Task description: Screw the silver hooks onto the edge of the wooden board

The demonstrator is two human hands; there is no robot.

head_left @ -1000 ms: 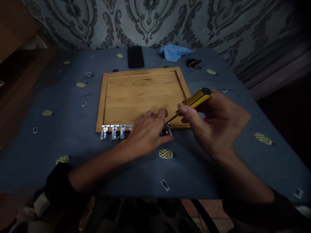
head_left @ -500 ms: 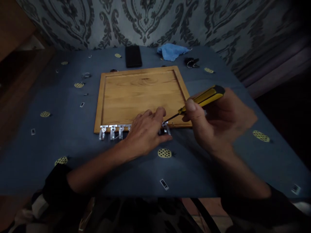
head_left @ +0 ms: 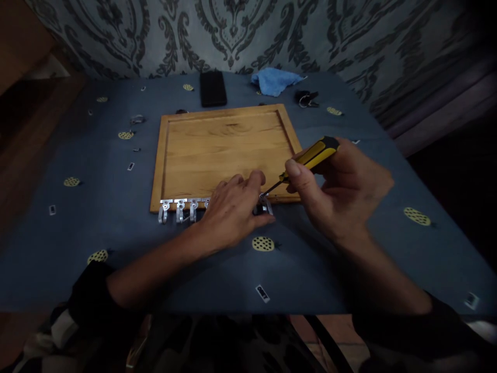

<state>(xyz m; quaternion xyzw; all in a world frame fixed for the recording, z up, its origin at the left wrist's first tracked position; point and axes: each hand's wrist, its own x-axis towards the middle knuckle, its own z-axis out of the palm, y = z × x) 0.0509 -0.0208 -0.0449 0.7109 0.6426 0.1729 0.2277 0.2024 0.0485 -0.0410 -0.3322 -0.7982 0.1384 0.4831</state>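
A framed wooden board (head_left: 225,150) lies flat, with several silver metal hooks (head_left: 179,210) fixed in a row along its near edge. My left hand (head_left: 235,210) rests over that edge, fingers bent on the wood and thumb below, around a metal hook (head_left: 267,206) at the right end of the row. It hides part of the row. My right hand (head_left: 341,189) grips a yellow and black screwdriver (head_left: 316,153) by its handle. The tool slants down to the left, its tip at the top of that same hook; the screw itself is too small to make out.
Behind the board lie a black phone-like slab (head_left: 213,89), a blue cloth (head_left: 275,82) and a black clip (head_left: 306,98). A loose metal hook (head_left: 137,119) and a small screw-like piece (head_left: 136,149) are on the left of the blue tablecloth (head_left: 128,223).
My right hand and the screwdriver handle have shifted left and the handle has turned a little. The tip stays at the hook. My left hand keeps its place.
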